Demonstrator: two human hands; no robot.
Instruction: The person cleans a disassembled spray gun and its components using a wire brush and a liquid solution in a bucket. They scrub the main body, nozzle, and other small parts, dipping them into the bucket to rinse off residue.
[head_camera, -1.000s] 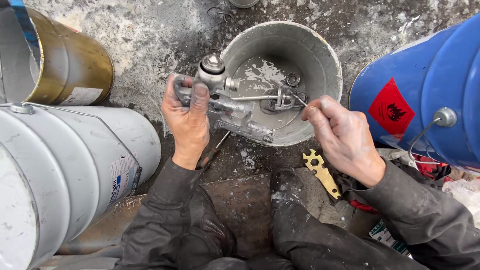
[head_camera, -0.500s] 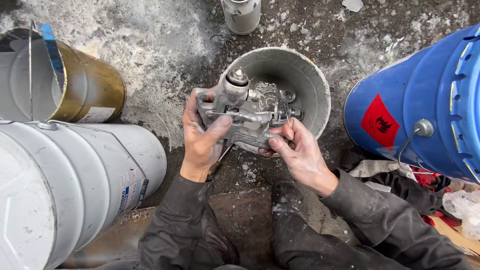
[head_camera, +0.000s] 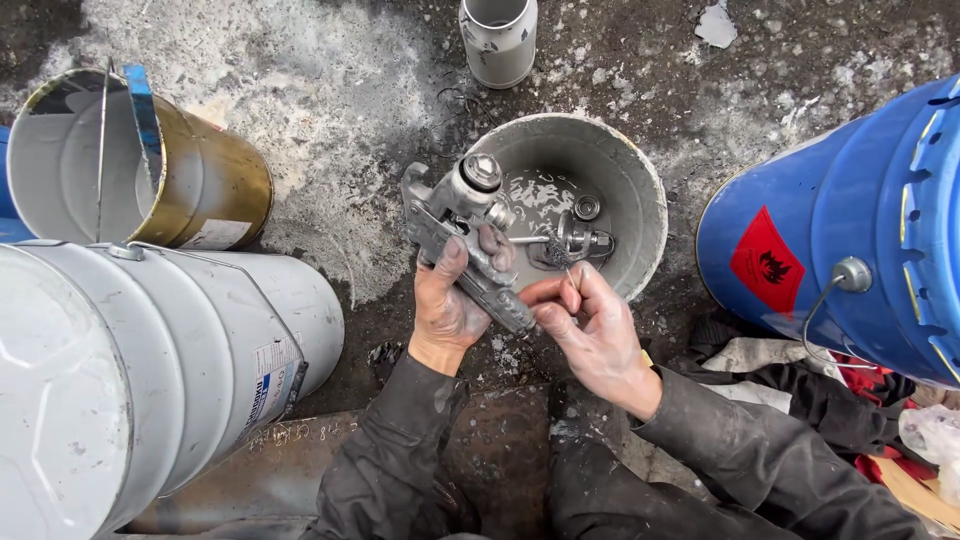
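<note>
The left hand (head_camera: 448, 305) has its grip closed around a grey metal spray gun (head_camera: 462, 232), held over the 9 o'clock rim of the grey bucket (head_camera: 640, 175). The right hand (head_camera: 592, 335) pinches a thin needle (head_camera: 567, 272) at the gun's 4 o'clock end.

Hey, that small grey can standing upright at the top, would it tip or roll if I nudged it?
The small grey can stands upright on rough, gritty ground, so it probably wouldn't slide easily. It looks open-topped and possibly empty, so likely light and apt to tip. Once on its round side it would probably roll.
</note>
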